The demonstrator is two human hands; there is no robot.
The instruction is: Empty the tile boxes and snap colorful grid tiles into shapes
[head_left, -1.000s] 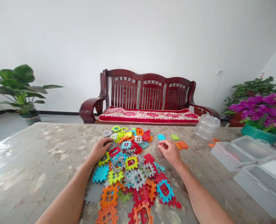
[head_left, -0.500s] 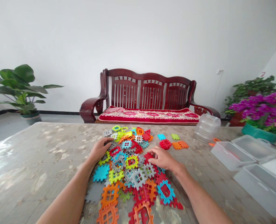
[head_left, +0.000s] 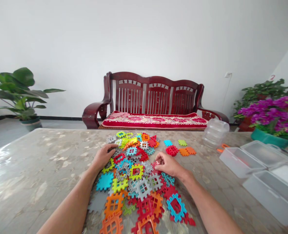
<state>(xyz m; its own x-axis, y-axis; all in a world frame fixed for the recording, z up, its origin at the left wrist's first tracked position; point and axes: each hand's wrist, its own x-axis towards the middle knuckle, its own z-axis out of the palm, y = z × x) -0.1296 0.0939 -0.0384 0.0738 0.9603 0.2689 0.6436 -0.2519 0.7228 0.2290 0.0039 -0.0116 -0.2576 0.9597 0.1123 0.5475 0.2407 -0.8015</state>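
A long heap of plastic interlocking tiles (head_left: 136, 172) in red, grey, orange, lime and blue lies between my arms. Many tiles have window-shaped cut-outs. My right hand (head_left: 167, 164) is at the heap's right side, thumb and fingers pinched on a red interlocking tile (head_left: 157, 163), partly hidden by the fingers. My left hand (head_left: 105, 156) rests at the heap's left edge, fingers stretched out and apart, touching or just beside grey tiles. A blue solid tile (head_left: 105, 181) lies below it. Near my right forearm is a blue frame tile (head_left: 176, 208).
Beyond my right hand lie a red tile stack (head_left: 172, 150), orange tiles (head_left: 187, 151), a blue and a lime tile. Clear plastic boxes (head_left: 242, 162) and purple flowers (head_left: 273, 113) stand at the table's right. A wooden bench (head_left: 156, 97) is behind the table (head_left: 48, 162).
My right hand has closed on a red tile and tilted it up from the heap. Tiles beneath, including the blue frame, have slid slightly right and nearer. My left hand has stayed put.
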